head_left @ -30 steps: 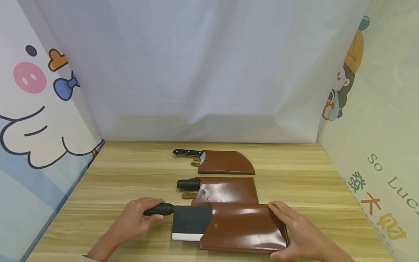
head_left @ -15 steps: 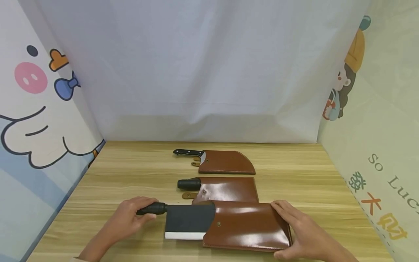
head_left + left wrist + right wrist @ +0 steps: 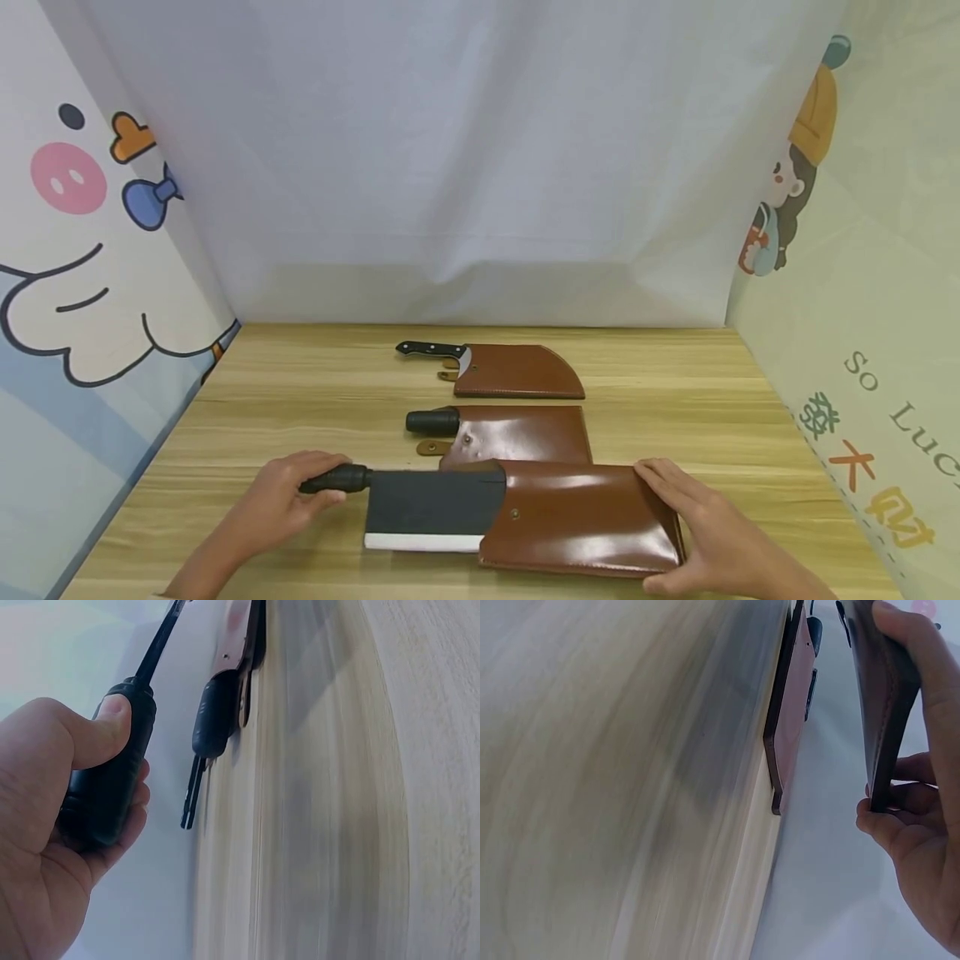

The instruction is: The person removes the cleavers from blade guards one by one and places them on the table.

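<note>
I see left hand (image 3: 291, 492) wrapped round black handle (image 3: 347, 478) of cleaver (image 3: 427, 502), part inside brown sheath (image 3: 581, 518), both above wooden table (image 3: 202, 433). Right hand (image 3: 697, 529) pinches sheath's closed end. I'd judge cleaver heavy, rigid; glossy sheath slippery, slightly bendable. Best holds: handle, closed end.

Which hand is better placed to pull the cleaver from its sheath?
Likely the left hand: it grips the black handle, while the right hand holds the far end of the brown sheath.
</note>
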Demonstrator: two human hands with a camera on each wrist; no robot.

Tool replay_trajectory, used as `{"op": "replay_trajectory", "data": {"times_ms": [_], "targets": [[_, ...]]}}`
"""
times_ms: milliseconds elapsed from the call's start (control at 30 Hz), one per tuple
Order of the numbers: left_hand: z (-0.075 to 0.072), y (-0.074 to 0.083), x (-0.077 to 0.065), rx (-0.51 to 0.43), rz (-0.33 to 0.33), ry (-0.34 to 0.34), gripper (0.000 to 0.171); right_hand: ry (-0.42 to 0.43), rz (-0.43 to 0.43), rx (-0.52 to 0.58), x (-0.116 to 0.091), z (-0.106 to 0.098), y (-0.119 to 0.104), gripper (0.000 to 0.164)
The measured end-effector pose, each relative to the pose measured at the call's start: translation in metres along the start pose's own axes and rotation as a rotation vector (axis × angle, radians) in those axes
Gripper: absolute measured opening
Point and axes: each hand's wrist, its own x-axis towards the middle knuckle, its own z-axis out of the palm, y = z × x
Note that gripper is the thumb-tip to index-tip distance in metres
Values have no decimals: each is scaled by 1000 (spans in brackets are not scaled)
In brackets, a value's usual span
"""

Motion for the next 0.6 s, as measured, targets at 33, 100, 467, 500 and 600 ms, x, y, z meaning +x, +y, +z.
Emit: {"op": "replay_trajectory", "data": {"times_ms": [33, 100, 467, 500, 600], "targets": [[0, -1, 0, 5, -2, 6, 40, -7, 10, 7, -1, -1, 1, 124], [-2, -2, -2, 13, 2, 14, 40, -16, 23, 15, -4, -1, 4, 125], [-8, -11, -10, 25, 16, 40, 40, -30, 52, 30, -13, -5, 12, 125], [-8, -12, -11, 28, 17, 40, 40, -40, 65, 34, -14, -6, 12, 125], [-8, -15, -13, 33, 19, 46, 40, -62, 96, 42, -17, -7, 14, 125]]}}
